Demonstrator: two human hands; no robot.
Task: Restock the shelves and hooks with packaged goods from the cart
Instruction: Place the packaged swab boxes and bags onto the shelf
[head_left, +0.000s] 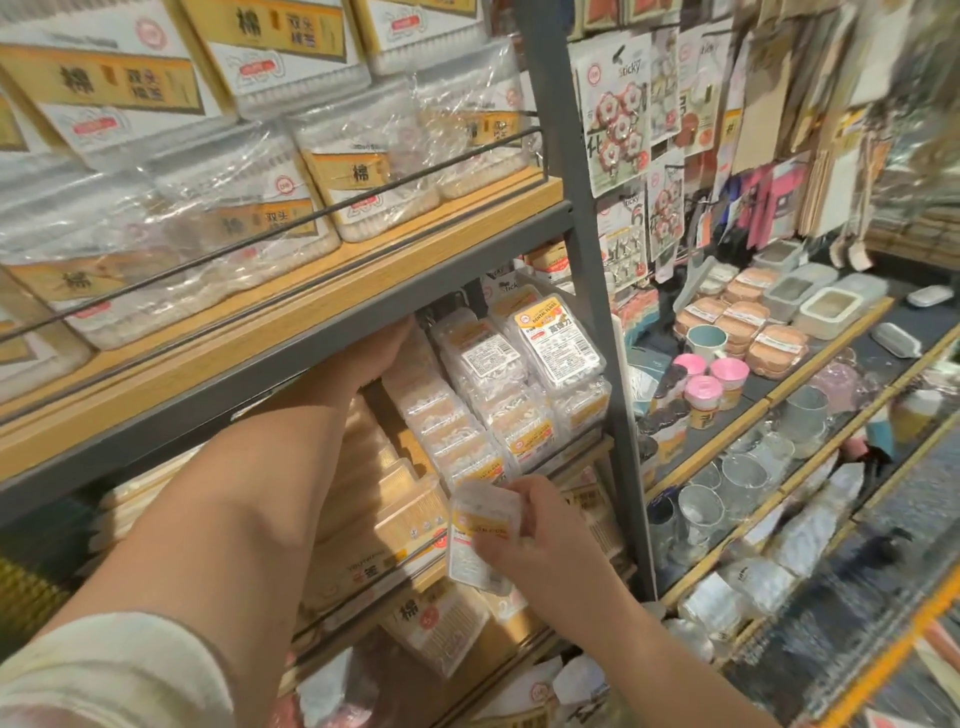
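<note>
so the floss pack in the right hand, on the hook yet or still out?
Out. The right hand holds the floss pack below the hanging floss rows, apart from them.

We hold in our right hand (540, 540) a clear floss pack (480, 540) with a yellow-and-white label. Above the grip: matching clear packs (558, 343), white labels, orange-yellow bands. Left of it: tan boxes (395, 499). Far above: white boxes (114, 88), gold panels, black characters. Right: pink-lidded cups (701, 387).
</note>
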